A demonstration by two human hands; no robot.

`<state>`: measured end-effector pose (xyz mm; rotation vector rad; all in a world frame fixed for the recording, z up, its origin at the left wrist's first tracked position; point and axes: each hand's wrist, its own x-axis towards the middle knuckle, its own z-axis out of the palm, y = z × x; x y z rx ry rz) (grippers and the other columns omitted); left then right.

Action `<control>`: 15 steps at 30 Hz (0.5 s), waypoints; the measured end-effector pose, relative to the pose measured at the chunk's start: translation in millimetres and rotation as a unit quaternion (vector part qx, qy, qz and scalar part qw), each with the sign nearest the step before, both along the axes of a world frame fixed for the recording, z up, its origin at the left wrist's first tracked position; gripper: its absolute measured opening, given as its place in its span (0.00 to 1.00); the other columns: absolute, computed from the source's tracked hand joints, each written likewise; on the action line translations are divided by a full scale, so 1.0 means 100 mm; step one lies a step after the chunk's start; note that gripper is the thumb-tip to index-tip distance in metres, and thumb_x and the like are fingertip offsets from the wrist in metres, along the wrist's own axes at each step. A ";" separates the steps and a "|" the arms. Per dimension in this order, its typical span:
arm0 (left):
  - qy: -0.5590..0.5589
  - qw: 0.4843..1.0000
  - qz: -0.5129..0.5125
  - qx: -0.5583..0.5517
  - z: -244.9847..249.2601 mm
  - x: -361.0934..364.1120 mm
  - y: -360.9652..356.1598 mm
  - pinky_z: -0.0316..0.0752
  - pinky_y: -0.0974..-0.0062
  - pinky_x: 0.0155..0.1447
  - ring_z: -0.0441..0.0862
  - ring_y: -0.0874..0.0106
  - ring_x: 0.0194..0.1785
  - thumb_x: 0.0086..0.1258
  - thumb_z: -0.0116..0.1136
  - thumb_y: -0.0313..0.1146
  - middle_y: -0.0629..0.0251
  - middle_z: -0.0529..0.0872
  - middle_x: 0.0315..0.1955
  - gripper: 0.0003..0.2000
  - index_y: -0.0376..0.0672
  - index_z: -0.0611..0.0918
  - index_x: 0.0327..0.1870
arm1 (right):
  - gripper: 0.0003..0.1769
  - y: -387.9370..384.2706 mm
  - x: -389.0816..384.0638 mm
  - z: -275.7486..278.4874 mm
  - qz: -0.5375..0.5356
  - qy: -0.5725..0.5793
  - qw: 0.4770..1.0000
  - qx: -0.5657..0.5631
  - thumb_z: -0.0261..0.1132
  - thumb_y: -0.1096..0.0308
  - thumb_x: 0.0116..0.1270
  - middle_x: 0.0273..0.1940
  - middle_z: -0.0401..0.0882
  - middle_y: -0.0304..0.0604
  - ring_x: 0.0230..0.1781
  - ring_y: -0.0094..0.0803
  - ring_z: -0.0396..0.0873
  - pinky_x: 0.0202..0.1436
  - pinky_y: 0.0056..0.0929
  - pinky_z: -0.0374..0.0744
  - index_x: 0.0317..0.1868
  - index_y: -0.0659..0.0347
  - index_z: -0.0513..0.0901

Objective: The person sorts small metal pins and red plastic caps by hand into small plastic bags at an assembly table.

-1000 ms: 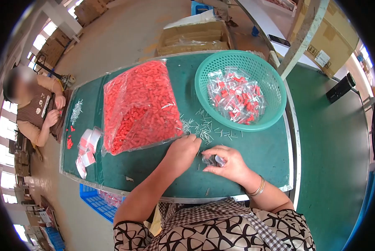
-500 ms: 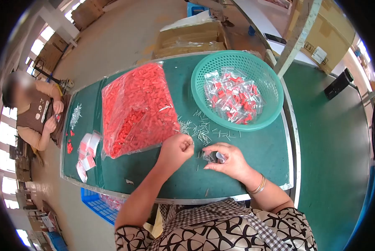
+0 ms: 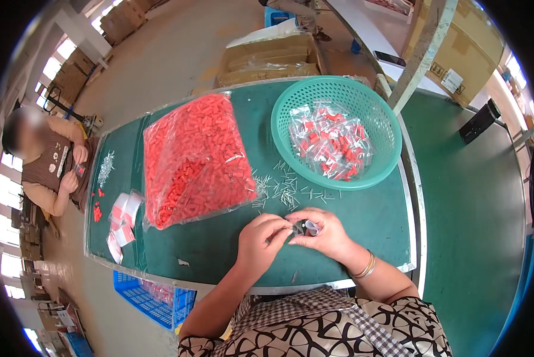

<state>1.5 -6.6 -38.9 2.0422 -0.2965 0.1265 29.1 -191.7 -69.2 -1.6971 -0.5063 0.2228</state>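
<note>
My right hand (image 3: 329, 235) curls round a small clear plastic bag (image 3: 298, 229), with a whitish rolled piece showing by its thumb. Close beside it, my left hand (image 3: 262, 239) is closed in a pinch, fingertips at the bag; whatever is between them is too small to make out. Just beyond both hands, loose silver screws or nails (image 3: 288, 193) lie scattered on the green tabletop (image 3: 213, 256). A large clear bag full of red plastic pieces (image 3: 198, 157) lies to the left of them. The green perforated basket (image 3: 280, 143) holds small clear packets with red pieces (image 3: 338, 146).
At the left end lie a stack of flat packets (image 3: 123, 217), a few red pieces (image 3: 97, 211) and another pile of screws or nails (image 3: 106, 169). A co-worker (image 3: 55, 157) sits there. A blue crate (image 3: 154, 306) stands below the front edge; cardboard boxes (image 3: 267, 56) stand behind.
My left hand has moved from beside the scattered screws or nails, right and toward me, to the small bag in my right hand. The right hand has stayed nearly in place.
</note>
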 end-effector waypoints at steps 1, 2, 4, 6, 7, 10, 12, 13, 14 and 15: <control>-0.002 1.000 -0.001 0.000 -0.01 0.00 0.00 0.74 0.80 0.32 0.80 0.75 0.29 0.59 0.64 0.22 0.65 0.83 0.34 0.07 0.39 0.84 0.38 | 0.26 0.00 -0.01 0.01 0.002 0.011 1.000 -0.003 0.77 0.66 0.50 0.43 0.83 0.42 0.44 0.35 0.81 0.48 0.30 0.78 0.50 0.58 0.82; -0.004 1.000 -0.002 0.001 -0.01 0.00 0.00 0.74 0.80 0.32 0.80 0.75 0.30 0.59 0.64 0.22 0.65 0.83 0.34 0.07 0.39 0.84 0.38 | 0.26 0.01 -0.02 0.01 0.004 0.021 1.000 -0.006 0.77 0.66 0.50 0.43 0.83 0.42 0.44 0.35 0.81 0.48 0.30 0.78 0.50 0.58 0.82; -0.009 1.000 0.000 0.002 -0.01 -0.01 0.00 0.73 0.80 0.32 0.79 0.75 0.29 0.58 0.65 0.21 0.65 0.83 0.34 0.07 0.39 0.84 0.38 | 0.26 0.01 -0.01 -0.03 0.006 -0.005 1.000 0.007 0.78 0.67 0.50 0.45 0.82 0.40 0.40 0.26 0.80 0.38 0.23 0.78 0.51 0.59 0.82; -0.016 1.000 0.006 0.003 0.00 0.00 -0.02 0.70 0.80 0.31 0.76 0.77 0.28 0.57 0.65 0.21 0.66 0.83 0.32 0.07 0.38 0.85 0.37 | 0.26 0.02 -0.01 -0.05 0.007 -0.016 1.000 0.010 0.78 0.68 0.50 0.45 0.82 0.39 0.37 0.22 0.79 0.34 0.20 0.78 0.51 0.59 0.82; -0.013 1.000 0.007 0.010 0.03 0.00 -0.02 0.72 0.80 0.32 0.78 0.76 0.29 0.57 0.65 0.21 0.66 0.83 0.33 0.07 0.39 0.85 0.37 | 0.26 0.01 -0.01 -0.04 0.007 -0.015 1.000 0.005 0.78 0.68 0.50 0.45 0.82 0.39 0.37 0.22 0.79 0.34 0.20 0.78 0.51 0.59 0.82; -0.018 0.999 0.003 0.027 0.07 -0.01 -0.01 0.75 0.79 0.33 0.81 0.73 0.31 0.59 0.65 0.22 0.64 0.83 0.35 0.08 0.39 0.84 0.39 | 0.26 0.00 -0.01 0.00 0.007 -0.010 1.000 -0.001 0.78 0.67 0.50 0.45 0.82 0.39 0.37 0.22 0.79 0.34 0.21 0.78 0.51 0.59 0.82; -0.037 0.999 -0.010 0.034 0.07 -0.01 -0.01 0.75 0.79 0.33 0.81 0.73 0.31 0.59 0.64 0.22 0.64 0.83 0.34 0.07 0.39 0.84 0.39 | 0.25 0.00 -0.01 0.01 0.008 -0.011 1.000 -0.003 0.78 0.67 0.50 0.44 0.82 0.40 0.39 0.27 0.80 0.38 0.24 0.78 0.50 0.58 0.82; -0.035 0.999 -0.008 0.021 0.08 -0.02 -0.03 0.73 0.80 0.32 0.79 0.75 0.30 0.58 0.65 0.21 0.64 0.83 0.34 0.08 0.39 0.84 0.39 | 0.25 0.00 -0.01 0.01 0.009 -0.013 1.000 -0.005 0.78 0.66 0.50 0.43 0.82 0.41 0.41 0.31 0.80 0.43 0.27 0.78 0.50 0.58 0.82; -0.033 0.999 -0.006 0.006 0.11 -0.01 -0.05 0.72 0.81 0.31 0.78 0.77 0.29 0.57 0.65 0.20 0.65 0.83 0.33 0.08 0.39 0.84 0.38 | 0.25 -0.01 -0.01 0.02 0.010 -0.015 1.000 -0.008 0.77 0.66 0.50 0.43 0.83 0.43 0.43 0.36 0.81 0.47 0.30 0.78 0.50 0.58 0.82; -0.032 0.999 -0.003 -0.008 0.13 0.00 -0.07 0.70 0.82 0.31 0.76 0.78 0.28 0.56 0.65 0.19 0.65 0.83 0.32 0.09 0.39 0.84 0.38 | 0.25 -0.01 -0.01 0.02 0.010 -0.012 1.000 -0.003 0.77 0.66 0.50 0.42 0.83 0.43 0.43 0.35 0.81 0.48 0.30 0.78 0.50 0.58 0.82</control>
